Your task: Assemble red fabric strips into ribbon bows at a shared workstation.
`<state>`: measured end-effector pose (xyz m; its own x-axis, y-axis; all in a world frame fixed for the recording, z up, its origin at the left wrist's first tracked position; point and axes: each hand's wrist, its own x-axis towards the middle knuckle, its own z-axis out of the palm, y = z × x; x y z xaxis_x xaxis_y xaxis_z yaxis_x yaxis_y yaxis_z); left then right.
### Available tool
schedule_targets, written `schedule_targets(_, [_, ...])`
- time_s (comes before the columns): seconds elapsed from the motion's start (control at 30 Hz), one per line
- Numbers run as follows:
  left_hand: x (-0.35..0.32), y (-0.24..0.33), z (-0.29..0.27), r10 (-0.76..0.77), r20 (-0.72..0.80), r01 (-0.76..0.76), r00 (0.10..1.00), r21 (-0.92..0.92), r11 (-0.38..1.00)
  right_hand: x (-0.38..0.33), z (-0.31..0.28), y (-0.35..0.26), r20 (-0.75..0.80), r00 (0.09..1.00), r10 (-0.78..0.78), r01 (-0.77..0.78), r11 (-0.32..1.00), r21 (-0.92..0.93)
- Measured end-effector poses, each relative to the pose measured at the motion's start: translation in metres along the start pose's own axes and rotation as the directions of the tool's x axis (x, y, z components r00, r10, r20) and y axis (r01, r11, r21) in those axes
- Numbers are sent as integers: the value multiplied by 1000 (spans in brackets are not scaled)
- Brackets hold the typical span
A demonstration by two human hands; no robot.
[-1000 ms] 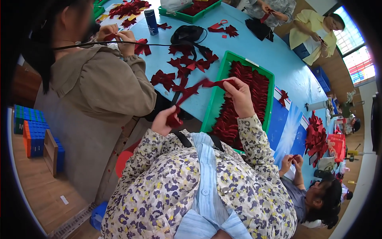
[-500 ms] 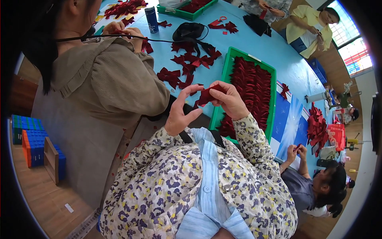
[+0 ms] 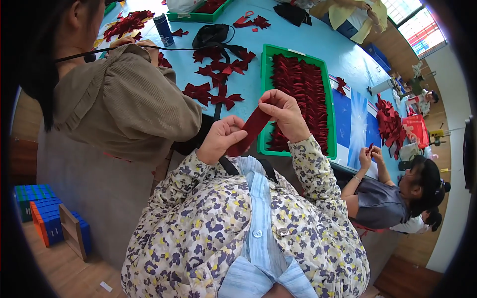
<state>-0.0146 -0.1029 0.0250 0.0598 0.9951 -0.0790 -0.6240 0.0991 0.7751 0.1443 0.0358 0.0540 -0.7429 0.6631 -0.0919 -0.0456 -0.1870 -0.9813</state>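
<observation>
A dark red ribbon (image 3: 254,128) stretches slantwise between my two hands in front of my chest. My right hand (image 3: 285,115) pinches its upper end between thumb and fingers. Lower down, my left hand (image 3: 221,138) is closed on the ribbon near its other end. Just beyond my right hand stands a green tray (image 3: 334,119) holding rows of red bows (image 3: 304,94). Several loose red bows (image 3: 226,97) lie on the blue table ahead of my left hand.
Close on my left sits a co-worker in a brown top (image 3: 131,99); another person (image 3: 382,193) works at the right. A dark blue can (image 3: 163,30) and a black pouch (image 3: 209,36) stand farther back. A heap of red bows (image 3: 391,124) lies at the table's right side.
My left hand, spread apart before, has closed on the ribbon's lower part. The ribbon, bunched at my right hand earlier, is now drawn out flat. The view has shifted slightly.
</observation>
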Motion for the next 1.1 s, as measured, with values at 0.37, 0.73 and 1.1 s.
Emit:
schedule_targets(0.37, [-3, -1, -21, 88, -375, -153, 923, -149, 977, -13, 29, 45, -114, 983, -145, 124, 977, -175])
schedule_targets(0.73, [3, 21, -10, 91, -84, -77, 992, 156, 985, -13, 28, 13, -67, 905, -419, 372, 859, -353])
schedule_targets(1.1, [10, 40, -16, 189, 39, -188, 981, 409, 893, -11, 35, 14, 257, 966, 8, 28, 990, -137])
